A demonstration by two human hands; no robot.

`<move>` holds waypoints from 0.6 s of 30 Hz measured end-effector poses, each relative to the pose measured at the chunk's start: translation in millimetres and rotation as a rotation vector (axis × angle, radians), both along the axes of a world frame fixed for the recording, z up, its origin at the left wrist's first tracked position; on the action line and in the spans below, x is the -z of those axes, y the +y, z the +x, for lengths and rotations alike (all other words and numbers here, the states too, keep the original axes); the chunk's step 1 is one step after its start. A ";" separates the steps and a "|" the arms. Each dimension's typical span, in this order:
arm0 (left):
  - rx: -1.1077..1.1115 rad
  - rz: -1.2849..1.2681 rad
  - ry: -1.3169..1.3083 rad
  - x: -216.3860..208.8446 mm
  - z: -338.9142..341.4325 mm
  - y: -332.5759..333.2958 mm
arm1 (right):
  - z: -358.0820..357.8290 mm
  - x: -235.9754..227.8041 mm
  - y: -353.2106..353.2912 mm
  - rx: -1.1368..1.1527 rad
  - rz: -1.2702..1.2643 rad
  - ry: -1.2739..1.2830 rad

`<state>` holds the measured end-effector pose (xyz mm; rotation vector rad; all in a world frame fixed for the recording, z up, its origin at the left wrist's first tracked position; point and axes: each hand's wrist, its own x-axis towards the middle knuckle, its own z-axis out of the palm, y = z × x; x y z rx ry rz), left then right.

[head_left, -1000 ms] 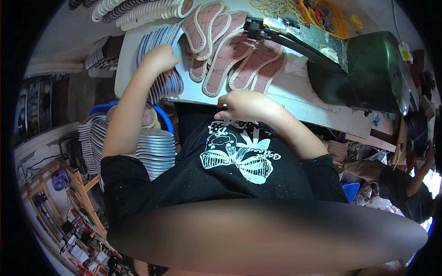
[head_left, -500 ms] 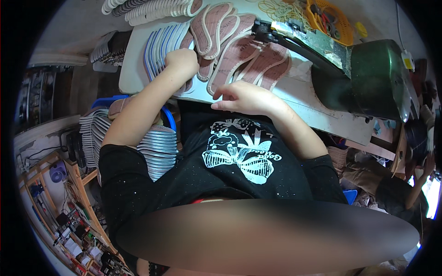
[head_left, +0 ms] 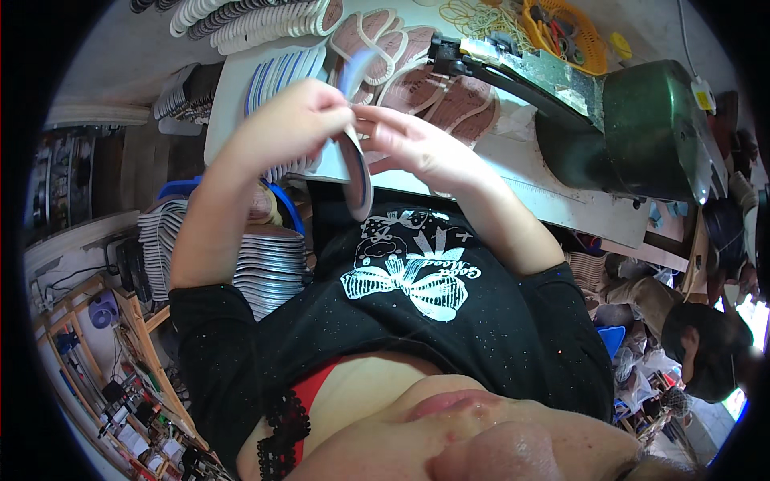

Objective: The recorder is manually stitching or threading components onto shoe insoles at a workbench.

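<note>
Both hands lift one insole off the bench for a close look.

By my reading this is the pick-and-check step: the left hand [head_left: 285,120] pinches the thin grey, blue-edged shoe insole [head_left: 357,172] by its upper part, held above the white worktable [head_left: 561,200]; the right hand [head_left: 409,140] closes fingers on its edge. Next calls for steady two-handed alignment toward the green sewing machine [head_left: 650,132].

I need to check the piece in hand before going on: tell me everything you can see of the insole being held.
The insole is a thin, flat, elongated piece, grey-looking with a blue edge band, seen nearly edge-on. It is raised above the white table, long axis roughly vertical in the picture. The left hand grips its upper part; the right hand touches it from the other side.
</note>
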<state>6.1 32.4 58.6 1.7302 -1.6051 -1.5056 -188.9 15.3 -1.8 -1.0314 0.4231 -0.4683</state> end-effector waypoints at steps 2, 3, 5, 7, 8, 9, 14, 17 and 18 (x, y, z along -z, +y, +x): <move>0.179 -0.300 -0.256 -0.3 -19.4 3.3 | 2.7 -4.0 2.2 -0.051 -0.059 -0.172; 0.114 -0.418 -0.208 -1.4 -26.4 3.4 | -2.6 -1.2 -2.4 -0.012 -0.044 -0.102; -0.027 -0.568 -0.067 -2.1 -30.6 -3.1 | -12.9 6.3 -6.9 0.167 -0.067 -0.084; -0.316 -0.887 -0.047 19.4 -24.0 -16.8 | -18.5 1.8 -7.1 0.322 -0.096 -0.137; -0.381 -1.153 -0.244 22.2 -23.3 -24.1 | -24.8 -5.3 -7.3 0.306 -0.070 -0.151; -0.443 -0.781 0.259 24.2 -31.0 -24.2 | -29.0 -11.0 -5.6 0.296 -0.085 -0.135; -0.328 -0.292 0.892 16.9 -46.6 -37.3 | -43.3 -18.5 -6.2 0.358 -0.298 0.050; -0.344 -0.401 0.935 18.3 -59.7 -45.7 | -53.5 -22.5 -14.0 0.304 -0.464 0.128; -0.385 -0.439 0.960 19.8 -62.9 -48.2 | -56.5 -21.1 -16.5 0.303 -0.466 0.128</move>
